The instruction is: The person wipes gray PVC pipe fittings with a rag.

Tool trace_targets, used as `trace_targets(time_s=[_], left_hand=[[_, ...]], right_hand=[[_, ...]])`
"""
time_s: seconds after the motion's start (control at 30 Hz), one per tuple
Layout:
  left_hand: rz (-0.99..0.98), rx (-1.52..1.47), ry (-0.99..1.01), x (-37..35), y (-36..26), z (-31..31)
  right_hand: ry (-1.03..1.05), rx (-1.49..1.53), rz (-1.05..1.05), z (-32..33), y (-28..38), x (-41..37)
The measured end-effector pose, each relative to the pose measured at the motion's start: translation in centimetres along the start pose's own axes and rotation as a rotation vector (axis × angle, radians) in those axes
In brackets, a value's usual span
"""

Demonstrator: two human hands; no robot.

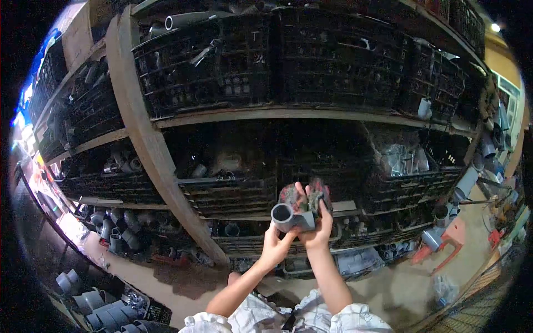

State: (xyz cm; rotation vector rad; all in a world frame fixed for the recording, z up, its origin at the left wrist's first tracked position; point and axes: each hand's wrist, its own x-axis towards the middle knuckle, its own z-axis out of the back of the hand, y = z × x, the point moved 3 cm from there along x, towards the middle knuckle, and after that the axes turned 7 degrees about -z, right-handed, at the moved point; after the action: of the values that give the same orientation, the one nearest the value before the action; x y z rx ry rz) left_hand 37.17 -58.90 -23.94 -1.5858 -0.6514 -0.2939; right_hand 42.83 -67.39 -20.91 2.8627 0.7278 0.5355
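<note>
A grey plastic pipe fitting (284,218) is held in front of me, its round open end turned up toward the camera. My left hand (275,244) is closed around its lower side, with the thumb along it. My right hand (318,232) is closed on a crumpled red and dark green cloth (291,195), which bunches above and behind the fitting. The right palm lies beside the fitting's right end. Motion smears part of the cloth, and some fingertips are hidden behind it.
Wooden shelves hold black plastic crates (205,66) of fittings ahead. A slanting wooden post (150,139) stands left of centre. Grey fittings (105,316) lie at the lower left. A red plastic stool (452,236) stands at the right, near a clear plastic bag (444,288) on the floor.
</note>
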Motion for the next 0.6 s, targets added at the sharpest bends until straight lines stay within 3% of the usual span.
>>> trace_targets(time_s=[0.03, 0.13, 0.2, 0.27, 0.37, 0.5, 0.6], left_hand=[[0.016, 0.008, -0.003, -0.2, -0.3, 0.0], [0.069, 0.007, 0.053, 0.0, -0.4, 0.6], [0.247, -0.115, 0.095, 0.2, -0.7, 1.0], [0.177, 0.021, 0.167, 0.2, -0.7, 1.3], [0.280, 0.659, 0.434, 0.6, -2.3, 2.0], [0.150, 0.752, 0.463, 0.6, -3.4, 2.6], [0.074, 1.079, 0.745, 1.2, -5.2, 2.4]], right_hand=[[0.032, 0.032, -0.045, 0.1, 0.2, 0.4], [0.110, -0.260, -0.270, -0.5, 0.6, 1.1], [0.038, -0.792, -0.283, -0.7, 0.9, 1.3], [0.142, -0.748, -0.395, -1.9, 0.2, 1.4], [0.244, -0.834, -0.569, -2.1, 0.2, 2.3], [0.273, -1.019, -0.626, -1.9, -0.6, 2.7], [0.337, -1.164, -0.676, -1.4, -0.8, 2.6]])
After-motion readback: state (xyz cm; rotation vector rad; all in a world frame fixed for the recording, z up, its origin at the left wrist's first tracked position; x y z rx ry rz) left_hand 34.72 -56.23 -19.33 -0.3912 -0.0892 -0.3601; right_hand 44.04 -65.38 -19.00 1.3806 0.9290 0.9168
